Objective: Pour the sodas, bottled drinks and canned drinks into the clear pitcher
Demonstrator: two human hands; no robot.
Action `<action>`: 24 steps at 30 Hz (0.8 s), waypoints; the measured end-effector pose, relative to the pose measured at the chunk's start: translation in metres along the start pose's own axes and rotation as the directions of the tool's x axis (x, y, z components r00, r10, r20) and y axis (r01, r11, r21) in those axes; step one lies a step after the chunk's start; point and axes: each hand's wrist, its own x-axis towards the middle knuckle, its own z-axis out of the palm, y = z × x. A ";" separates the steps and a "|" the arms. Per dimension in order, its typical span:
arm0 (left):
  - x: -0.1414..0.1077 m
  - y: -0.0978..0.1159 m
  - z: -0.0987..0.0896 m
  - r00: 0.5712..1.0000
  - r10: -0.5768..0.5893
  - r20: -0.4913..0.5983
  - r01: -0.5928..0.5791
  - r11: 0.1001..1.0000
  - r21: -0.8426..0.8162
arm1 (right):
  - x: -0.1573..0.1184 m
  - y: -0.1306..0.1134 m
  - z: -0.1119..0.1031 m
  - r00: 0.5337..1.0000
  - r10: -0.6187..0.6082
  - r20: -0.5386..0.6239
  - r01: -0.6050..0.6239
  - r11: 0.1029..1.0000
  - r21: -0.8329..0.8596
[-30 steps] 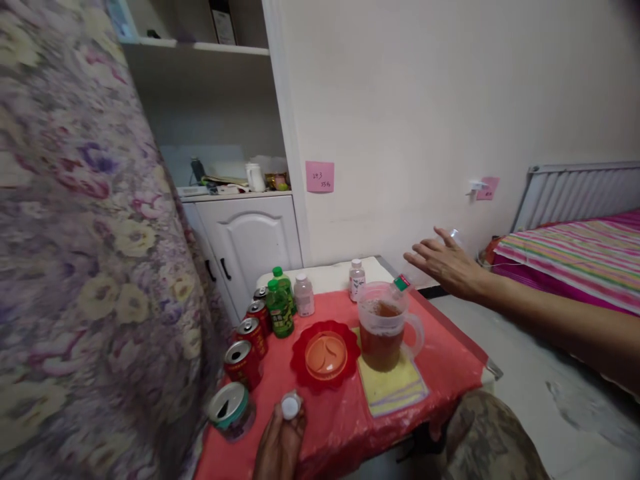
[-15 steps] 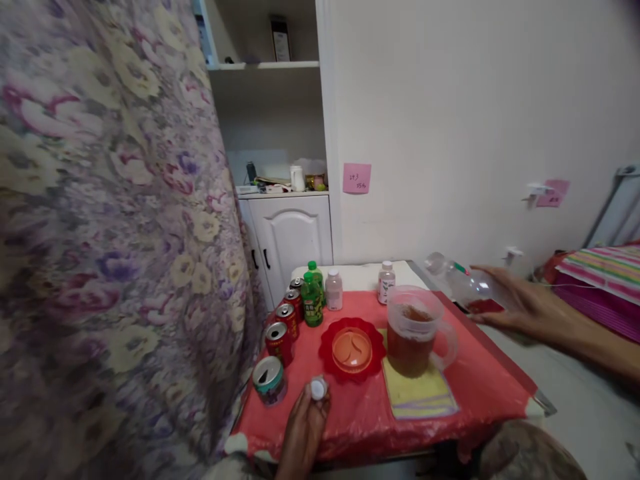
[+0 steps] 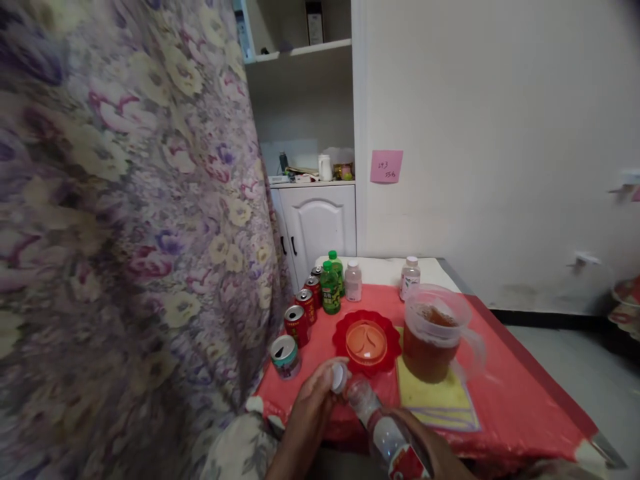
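Note:
My left hand [image 3: 316, 404] pinches a white bottle cap [image 3: 339, 378] above the front of the red-covered table. In my right hand [image 3: 425, 441] is a clear plastic bottle [image 3: 384, 430] with a red label, tilted so that its uncapped mouth points up and left. Cap and bottle mouth are close together but apart. Just beyond them lies a red scalloped dish [image 3: 341, 347] with an orange centre. To its right, a clear pitcher [image 3: 431, 350] of brown liquid stands on a folded yellow cloth [image 3: 435, 403].
Several drink cans [image 3: 297, 325] line the table's left edge, beside two green bottles [image 3: 331, 288]. A pale bottle [image 3: 353, 283] and another labelled bottle [image 3: 410, 277] stand at the back. A floral curtain [image 3: 150, 253] hangs close on the left.
My right hand has brought the bottle from the far right to the front of the table, near the cap. My left hand has risen slightly, still holding the cap. The view has shifted right.

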 end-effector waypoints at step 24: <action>-0.009 0.048 0.046 0.963 -0.043 0.265 -0.233 0.352 0.906 | -0.004 0.037 0.009 0.987 -0.061 -0.146 0.043 0.991 -0.123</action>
